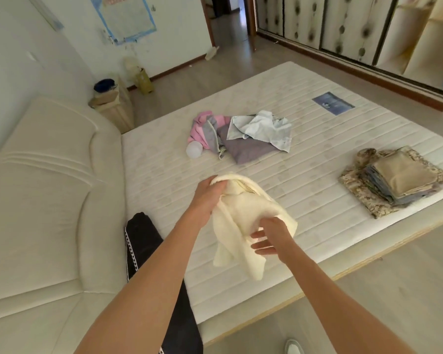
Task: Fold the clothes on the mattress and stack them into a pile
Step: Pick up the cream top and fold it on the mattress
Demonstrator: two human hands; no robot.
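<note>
Fleece garment [243, 213], cream, hangs limp between both hands above the mattress [304, 159]: left hand [207, 198] grips its top edge, right hand [271, 236] pinches lower, fingers spread. Likely light, floppy; best taken at the shoulders.

Both bare forearms reach forward from bottom edge. Left hand [207, 198] raised farther out, fingers curled, gripping top of cream garment [243, 215]. Right hand [271, 237] lower and nearer, thumb and forefinger pinching garment's edge, other fingers spread loose toward left.
</note>
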